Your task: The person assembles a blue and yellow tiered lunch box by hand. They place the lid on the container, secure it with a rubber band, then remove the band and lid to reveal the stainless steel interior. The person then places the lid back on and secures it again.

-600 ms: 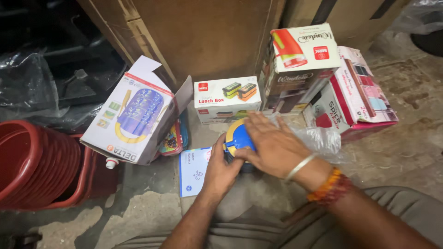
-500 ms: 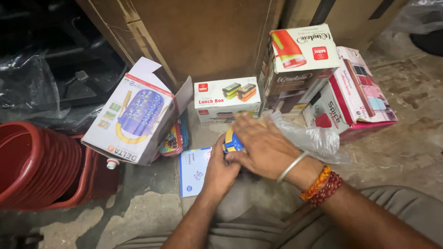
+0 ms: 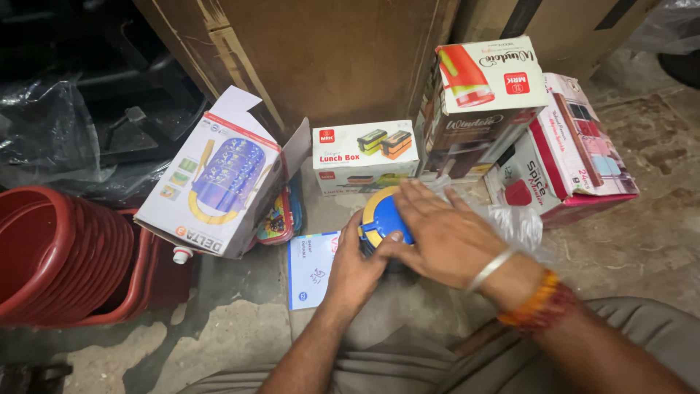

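A round blue container with a yellow rim (image 3: 380, 217) stands on the floor in front of my legs. My left hand (image 3: 355, 264) wraps around its near left side. My right hand (image 3: 446, 232) lies flat over its top, fingers spread toward the boxes, with a metal bangle and orange bead bracelets at the wrist. A white and blue paper leaflet (image 3: 312, 268) lies on the floor just left of my left hand. Most of the container is hidden under my hands.
A small white lunch box carton (image 3: 364, 156) sits behind the container. An open white carton with a blue picture (image 3: 219, 186) leans at left, beside stacked red tubs (image 3: 62, 255). Tall cartons (image 3: 485, 102) and a pink one (image 3: 576, 149) stand right; crumpled clear plastic (image 3: 514, 222) lies nearby.
My right hand has slid further over the container's top and flattened. My left hand keeps its grip on the side. The container stays in place.
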